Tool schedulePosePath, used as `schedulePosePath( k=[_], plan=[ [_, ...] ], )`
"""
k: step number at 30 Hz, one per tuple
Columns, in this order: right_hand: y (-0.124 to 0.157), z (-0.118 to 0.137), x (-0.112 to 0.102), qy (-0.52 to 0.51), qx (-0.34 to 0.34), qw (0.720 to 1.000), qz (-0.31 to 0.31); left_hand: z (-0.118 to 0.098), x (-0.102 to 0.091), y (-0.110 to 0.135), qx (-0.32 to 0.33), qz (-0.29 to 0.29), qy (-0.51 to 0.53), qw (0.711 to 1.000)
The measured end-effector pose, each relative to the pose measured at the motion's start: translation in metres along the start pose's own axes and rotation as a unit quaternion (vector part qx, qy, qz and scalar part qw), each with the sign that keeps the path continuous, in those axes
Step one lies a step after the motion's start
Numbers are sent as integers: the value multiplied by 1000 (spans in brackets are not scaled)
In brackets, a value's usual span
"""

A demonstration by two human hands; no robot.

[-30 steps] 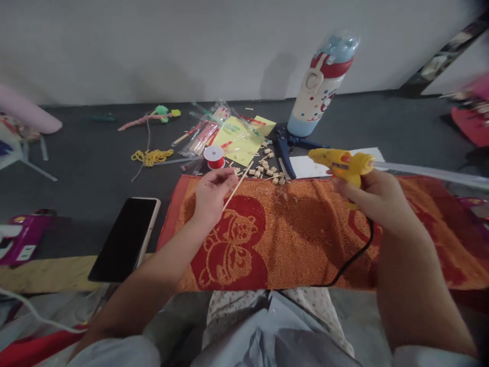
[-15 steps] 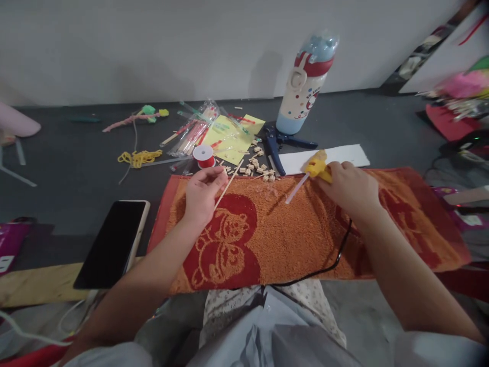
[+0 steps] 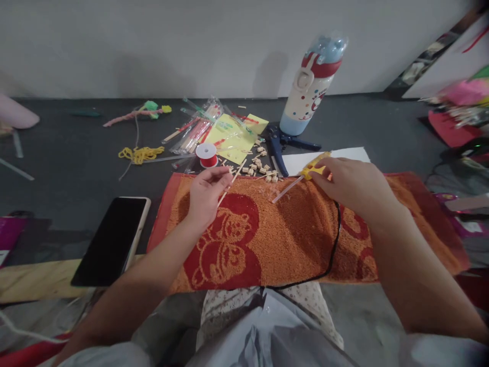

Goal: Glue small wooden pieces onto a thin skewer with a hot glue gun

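My left hand [image 3: 208, 196] is closed above the left half of the orange towel [image 3: 294, 234], pinching a thin wooden stick [image 3: 237, 173] that slants up to the right. At the right, my right hand [image 3: 346, 186] is on a yellow hot glue gun [image 3: 310, 171], its fingers round the body and partly hiding it. A translucent glue stick [image 3: 286, 189] juts from the gun toward the lower left. The gun lies over a white card [image 3: 353, 154], and a black cord [image 3: 335, 239] runs from it across the towel. Small cut wooden pieces [image 3: 259, 168] lie in a loose heap between my hands.
Behind the heap are a spool of red thread [image 3: 208, 157], bagged sticks [image 3: 200, 125] and yellow paper [image 3: 233, 135]. Navy-handled pliers [image 3: 278, 153] lie before a tall bottle [image 3: 307, 94]. Yellow string [image 3: 141, 154] and a phone [image 3: 110, 242] are at the left.
My right hand has moved slightly, and the glue gun has turned and shifted left, its glue stick now lying lower and further left. My left hand still holds the wooden stick.
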State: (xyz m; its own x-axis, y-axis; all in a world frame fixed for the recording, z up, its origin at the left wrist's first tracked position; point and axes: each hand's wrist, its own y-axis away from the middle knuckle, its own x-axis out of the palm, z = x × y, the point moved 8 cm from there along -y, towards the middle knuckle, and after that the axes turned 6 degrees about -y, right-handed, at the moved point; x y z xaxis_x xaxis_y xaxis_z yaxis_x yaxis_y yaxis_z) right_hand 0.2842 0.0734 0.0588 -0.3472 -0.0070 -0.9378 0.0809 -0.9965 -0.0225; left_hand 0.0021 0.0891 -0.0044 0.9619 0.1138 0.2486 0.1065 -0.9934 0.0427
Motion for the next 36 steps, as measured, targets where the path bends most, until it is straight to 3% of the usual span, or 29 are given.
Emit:
schedulePosePath(
  k=[2,6,10,21,30,36],
  plan=[
    [-11,22,1,111,-13,994,5,2,6,3,-4,30,-20,999],
    [-35,68,8,171,-80,982,3,-1,19,11,20,104,-84,991],
    [-64,94,27,210,-131,969,14,-2,24,15,28,131,-113,984],
    [-140,95,66,237,-156,957,59,1,24,15,34,139,-107,984],
    [-155,104,85,264,-147,950,83,4,23,14,26,141,-87,986],
    [-158,107,77,231,-160,956,82,4,23,13,30,137,-87,986]
  ],
)
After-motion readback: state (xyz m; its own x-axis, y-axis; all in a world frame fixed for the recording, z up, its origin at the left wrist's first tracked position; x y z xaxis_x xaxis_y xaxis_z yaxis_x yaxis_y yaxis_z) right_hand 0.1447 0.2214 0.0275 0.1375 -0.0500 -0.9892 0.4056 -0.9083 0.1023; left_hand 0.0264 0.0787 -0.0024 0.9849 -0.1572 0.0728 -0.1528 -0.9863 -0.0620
